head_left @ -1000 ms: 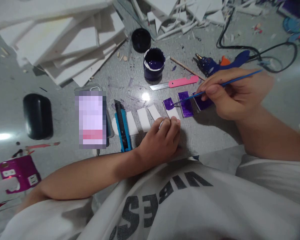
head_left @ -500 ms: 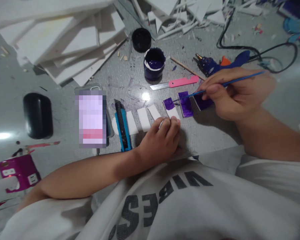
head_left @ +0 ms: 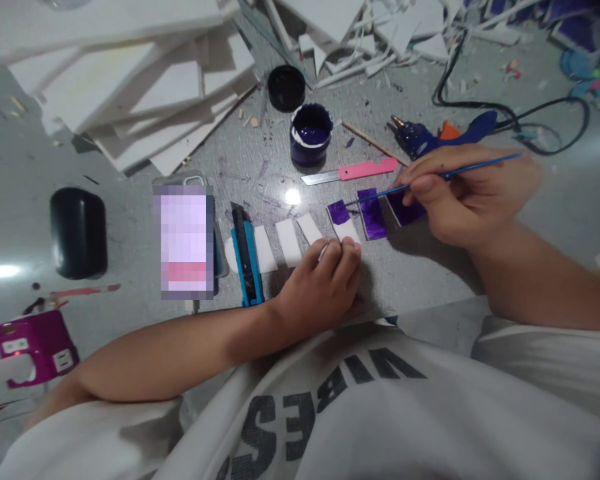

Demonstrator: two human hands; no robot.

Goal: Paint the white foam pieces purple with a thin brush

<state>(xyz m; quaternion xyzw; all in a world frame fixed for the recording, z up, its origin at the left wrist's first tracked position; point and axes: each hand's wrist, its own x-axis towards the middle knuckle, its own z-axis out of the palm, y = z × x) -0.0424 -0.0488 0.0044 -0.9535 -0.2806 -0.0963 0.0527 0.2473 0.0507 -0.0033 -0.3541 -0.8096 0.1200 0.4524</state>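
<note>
My right hand (head_left: 460, 193) is closed around a thin blue paintbrush (head_left: 480, 165), its tip at the right edge of a small white foam piece (head_left: 346, 230). The upper half of that piece is coated purple; its lower half is bare white. My left hand (head_left: 325, 277) has curled fingers holding the lower end of the piece against the table. Two purple-coated pieces lie to the right, one a foam rectangle (head_left: 371, 217) and one a darker piece (head_left: 405, 205) partly behind my right fingers. White strips (head_left: 287, 243) lie in a row to the left.
Beyond the hands are an open purple paint jar (head_left: 307, 155), its black lid (head_left: 286, 89), a pink-handled knife (head_left: 367, 169), a wooden stick (head_left: 373, 141) and a blue glue gun (head_left: 430, 137). A teal box cutter (head_left: 247, 260), phone (head_left: 185, 240) and black mouse (head_left: 79, 232) lie left. Foam scraps (head_left: 395, 33) lie behind.
The view has shifted slightly, so the table things sit a little lower. My right hand and the brush have moved slightly left across the piece. My left hand stays on it.
</note>
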